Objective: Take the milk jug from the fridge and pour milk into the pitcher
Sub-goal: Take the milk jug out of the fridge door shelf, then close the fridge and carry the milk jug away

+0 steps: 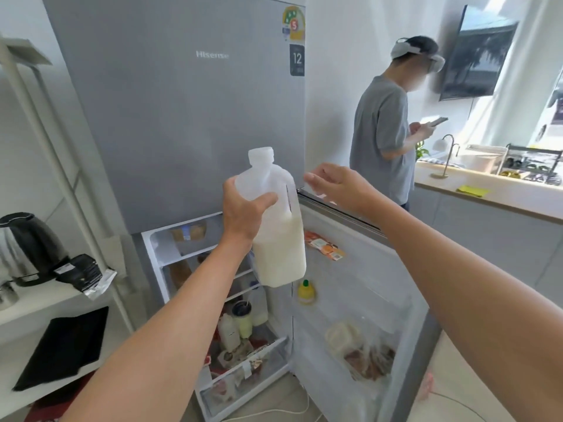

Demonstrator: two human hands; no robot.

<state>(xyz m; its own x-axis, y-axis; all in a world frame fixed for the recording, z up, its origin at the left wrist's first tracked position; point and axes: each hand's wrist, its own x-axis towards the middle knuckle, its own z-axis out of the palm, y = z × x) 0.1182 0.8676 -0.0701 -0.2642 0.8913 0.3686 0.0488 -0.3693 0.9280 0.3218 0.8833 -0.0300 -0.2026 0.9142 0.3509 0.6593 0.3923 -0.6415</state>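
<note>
Gripping milk jug [278, 254], open fridge door [362, 287] beside, perhaps kettle [29, 243]

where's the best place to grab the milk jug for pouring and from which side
Probably its moulded handle, on the side facing the open fridge door, approached from the right. The jug hangs near upright, milk filling only the lower half, so weight sits low; the left hand merely clasps the smooth shoulder.

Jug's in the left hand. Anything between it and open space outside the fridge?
Nothing visible. The left hand holds the milk jug before the closed upper door, clear of the shelves. The open lower door stands to its right, by the right hand. No pitcher in view.
</note>
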